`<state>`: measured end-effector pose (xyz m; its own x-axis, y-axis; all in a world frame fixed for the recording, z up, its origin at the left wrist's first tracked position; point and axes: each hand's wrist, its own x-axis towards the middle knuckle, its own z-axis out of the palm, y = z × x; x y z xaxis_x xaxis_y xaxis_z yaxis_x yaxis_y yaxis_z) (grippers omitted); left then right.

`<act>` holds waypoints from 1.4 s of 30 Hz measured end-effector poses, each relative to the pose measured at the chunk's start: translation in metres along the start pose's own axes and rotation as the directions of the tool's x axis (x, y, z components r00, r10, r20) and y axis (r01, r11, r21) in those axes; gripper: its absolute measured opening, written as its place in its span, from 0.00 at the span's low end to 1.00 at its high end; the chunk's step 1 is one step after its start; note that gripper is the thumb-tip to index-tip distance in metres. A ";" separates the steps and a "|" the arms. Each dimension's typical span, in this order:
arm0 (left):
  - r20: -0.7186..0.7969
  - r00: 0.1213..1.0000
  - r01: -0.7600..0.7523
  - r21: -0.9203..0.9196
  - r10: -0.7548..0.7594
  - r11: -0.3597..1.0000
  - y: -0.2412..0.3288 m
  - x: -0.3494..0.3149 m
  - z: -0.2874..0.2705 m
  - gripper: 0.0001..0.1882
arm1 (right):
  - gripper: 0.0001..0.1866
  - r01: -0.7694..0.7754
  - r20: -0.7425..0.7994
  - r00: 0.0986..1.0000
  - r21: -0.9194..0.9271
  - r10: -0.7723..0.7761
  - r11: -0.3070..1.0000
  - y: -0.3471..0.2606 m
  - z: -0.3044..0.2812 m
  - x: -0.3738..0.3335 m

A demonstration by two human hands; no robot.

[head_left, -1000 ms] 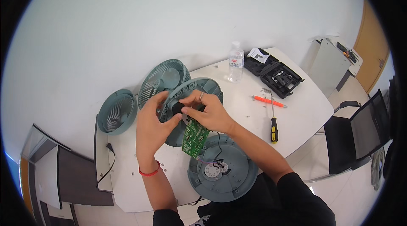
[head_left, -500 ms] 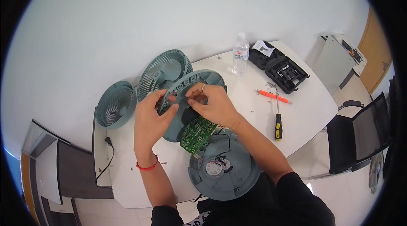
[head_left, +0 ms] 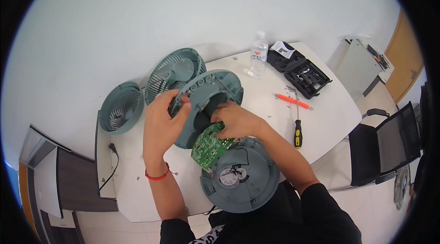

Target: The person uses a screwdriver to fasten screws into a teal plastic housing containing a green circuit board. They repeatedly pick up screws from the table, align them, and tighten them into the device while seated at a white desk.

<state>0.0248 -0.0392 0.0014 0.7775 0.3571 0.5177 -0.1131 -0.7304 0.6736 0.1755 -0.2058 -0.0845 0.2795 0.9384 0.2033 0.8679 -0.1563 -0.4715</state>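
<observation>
A grey-green round fan housing (head_left: 215,89) stands tilted up at the table's middle. My left hand (head_left: 161,116) grips its left rim. My right hand (head_left: 233,122) reaches into its dark centre opening from the right, fingers curled on the inner edge. A green circuit board (head_left: 209,145) hangs just below my right hand, joined by thin wires to a round grey-green base (head_left: 256,184) that lies flat at the near table edge.
A fan grille (head_left: 176,72) and a second round fan part (head_left: 120,108) lie at the far left. A clear water bottle (head_left: 259,54), open black tool case (head_left: 300,70), orange-handled tool (head_left: 293,101) and black-and-yellow screwdriver (head_left: 297,127) lie on the right. A black chair (head_left: 389,145) stands beside the table.
My hands have tilted the housing more upright and moved it slightly toward me. My right hand shifted from its upper rim into the centre opening; the circuit board hangs lower.
</observation>
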 end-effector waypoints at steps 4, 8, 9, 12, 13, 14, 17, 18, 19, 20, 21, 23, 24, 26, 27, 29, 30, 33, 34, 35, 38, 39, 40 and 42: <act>-0.269 0.909 -0.262 0.221 0.317 0.939 0.021 0.003 0.001 0.11 | 0.18 -0.028 0.128 0.992 0.270 -0.007 0.962 -0.013 -0.028 -0.014; -0.062 0.923 -0.379 0.036 0.380 0.925 0.034 -0.010 -0.015 0.13 | 0.13 0.173 -0.080 0.985 0.322 -0.155 0.931 -0.026 -0.037 -0.040; 0.046 0.942 -0.333 -0.014 0.333 0.943 0.039 -0.014 -0.018 0.14 | 0.13 0.218 -0.140 0.973 0.310 -0.182 0.925 -0.029 -0.039 -0.049; 0.293 0.932 -0.213 -0.030 0.212 0.977 0.045 -0.026 -0.014 0.16 | 0.15 0.347 -0.298 0.913 0.204 -0.280 0.915 -0.041 -0.045 -0.070; 0.358 0.918 -0.179 -0.009 0.170 0.984 0.046 -0.031 -0.011 0.16 | 0.15 0.386 -0.334 0.884 0.129 -0.326 0.914 -0.044 -0.047 -0.076; 0.350 0.920 -0.207 0.042 0.180 0.977 0.046 -0.035 -0.008 0.17 | 0.16 0.419 -0.366 0.853 0.053 -0.373 0.907 -0.046 -0.048 -0.080; 0.296 0.944 -0.210 0.198 0.146 0.957 0.044 -0.042 -0.002 0.16 | 0.17 0.469 -0.407 0.797 -0.048 -0.446 0.882 -0.048 -0.050 -0.089; 0.371 0.927 -0.127 0.165 0.058 0.978 0.046 -0.039 -0.004 0.15 | 0.17 0.440 -0.411 0.802 -0.083 -0.433 0.894 -0.048 -0.051 -0.091; 0.446 0.895 -0.039 0.141 -0.028 0.989 0.049 -0.034 -0.008 0.15 | 0.17 0.410 -0.416 0.807 -0.117 -0.420 0.905 -0.048 -0.052 -0.094; 0.519 0.848 0.051 0.125 -0.110 0.991 0.050 -0.030 -0.011 0.14 | 0.17 0.380 -0.420 0.811 -0.150 -0.406 0.913 -0.048 -0.053 -0.096; 0.498 0.866 0.010 0.081 -0.049 0.997 0.046 -0.028 -0.013 0.14 | 0.14 0.386 -0.397 0.824 -0.128 -0.404 0.914 -0.049 -0.057 -0.095; 0.447 0.892 -0.074 -0.002 0.067 0.997 0.035 -0.027 -0.012 0.13 | 0.11 0.400 -0.346 0.847 -0.081 -0.402 0.913 -0.051 -0.070 -0.089; 0.423 0.902 -0.091 -0.019 0.090 0.996 0.034 -0.025 -0.009 0.13 | 0.10 0.303 -0.287 0.916 0.031 -0.282 0.952 -0.051 -0.077 -0.086; 0.369 0.920 -0.124 -0.045 0.132 0.991 0.038 -0.021 -0.003 0.13 | 0.13 0.074 -0.122 0.991 0.232 -0.046 0.970 -0.051 -0.088 -0.076; 0.324 0.937 -0.118 -0.059 0.131 0.991 0.040 -0.020 0.000 0.13 | 0.15 0.039 -0.105 0.994 0.221 -0.016 0.975 -0.051 -0.092 -0.067; 0.231 0.965 -0.109 -0.090 0.127 0.990 0.045 -0.018 0.007 0.13 | 0.19 -0.031 -0.073 0.996 0.194 0.046 0.981 -0.052 -0.098 -0.045; 0.168 0.978 -0.114 -0.064 0.123 0.991 0.046 -0.018 0.007 0.13 | 0.18 0.026 -0.023 0.999 0.190 -0.022 0.981 -0.043 -0.091 -0.033; 0.020 0.985 -0.174 0.018 0.174 0.985 0.045 -0.016 0.009 0.13 | 0.18 0.105 -0.118 0.991 0.429 -0.060 0.897 -0.038 -0.077 -0.011; -0.006 0.975 -0.221 0.069 0.222 0.973 0.041 -0.015 0.008 0.13 | 0.17 0.086 -0.143 0.990 0.518 -0.012 0.851 -0.045 -0.076 -0.007; -0.029 0.962 -0.266 0.120 0.271 0.957 0.038 -0.013 0.007 0.13 | 0.17 0.082 -0.126 0.992 0.520 -0.018 0.850 -0.046 -0.073 -0.003; -0.069 0.928 -0.349 0.190 0.367 0.918 0.033 -0.008 0.009 0.13 | 0.18 0.157 -0.225 0.973 0.489 -0.051 0.858 -0.038 -0.055 0.005; -0.078 0.928 -0.346 0.187 0.365 0.919 0.031 -0.008 0.009 0.12 | 0.18 0.246 -0.356 0.931 0.440 -0.084 0.864 -0.036 -0.045 0.006; -0.087 0.927 -0.344 0.183 0.364 0.921 0.029 -0.007 0.010 0.12 | 0.18 0.326 -0.479 0.870 0.379 -0.118 0.866 -0.035 -0.038 0.007; -0.101 0.939 -0.309 0.178 0.330 0.934 0.030 -0.007 0.010 0.12 | 0.17 0.309 -0.439 0.897 0.528 -0.057 0.791 -0.033 -0.032 0.006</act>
<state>0.0219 -0.0692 0.0122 0.6297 0.1536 0.7615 -0.2359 -0.8962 0.3758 0.1620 -0.2053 -0.0402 0.3812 0.7153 0.5857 0.5559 0.3289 -0.7634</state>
